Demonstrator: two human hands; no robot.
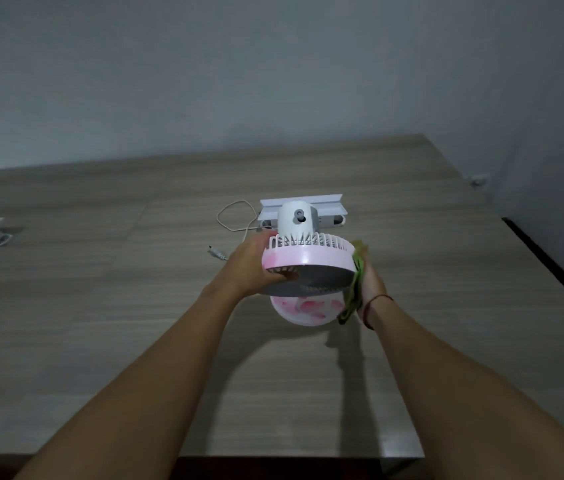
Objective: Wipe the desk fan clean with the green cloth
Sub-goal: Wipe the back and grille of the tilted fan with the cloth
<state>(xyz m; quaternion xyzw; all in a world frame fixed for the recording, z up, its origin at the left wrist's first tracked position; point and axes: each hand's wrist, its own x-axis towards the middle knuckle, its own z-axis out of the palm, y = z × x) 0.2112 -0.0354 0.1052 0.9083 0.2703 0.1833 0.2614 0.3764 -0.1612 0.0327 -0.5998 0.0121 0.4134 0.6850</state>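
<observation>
Two bare hands hold things: our left hand [254,263] clamps the rim of the round pink-and-white plastic desk fan [308,261], lifted above the table, while our right hand [370,285] presses the crumpled green cloth [355,289] against its opposite edge. Beyond the fan a thin white cable [230,216] loops across the smooth wood-grain table [100,271].

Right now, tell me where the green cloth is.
In the head view, the green cloth is right of centre, pressed by the right hand against the right rim of the desk fan.
</observation>
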